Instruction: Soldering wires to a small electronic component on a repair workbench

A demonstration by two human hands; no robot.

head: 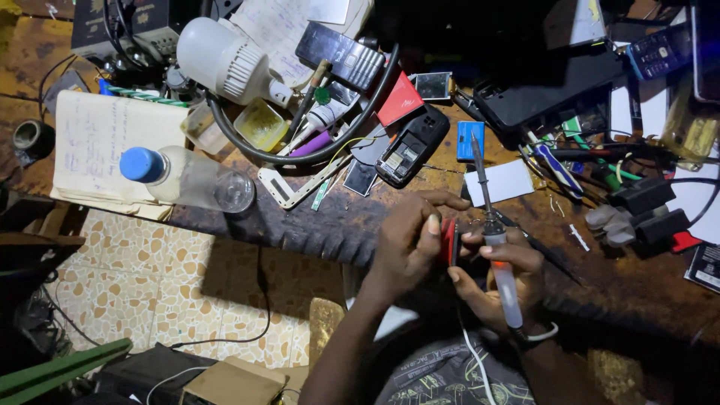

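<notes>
Head view: soldering iron + small red part at the tabletop edge

Head cam looks straight down at my hands, both at the near edge of the tabletop (330, 225). My left hand (409, 244) is clenched on a small red part (449, 240), thumb + fingers pinching it upright. My right hand (501, 274) is wrapped round a soldering iron (496, 251), white grip w/ an orange band, dark shaft running up & away from me. White cord trails from its rear toward my lap. Red part sits just beside the iron's grip, btwn my two hands; can't tell if they touch.

Further back: an opened black phone (411, 146), a blue card (470, 139) & a white card (499, 182) just beside the iron's tip. Left of that, a clear bottle w/ blue cap (187, 178) lies on its side on a paper notebook (94, 142). A white bulb (225, 60) lies behind it, near a black cable loop (300, 156).
</notes>
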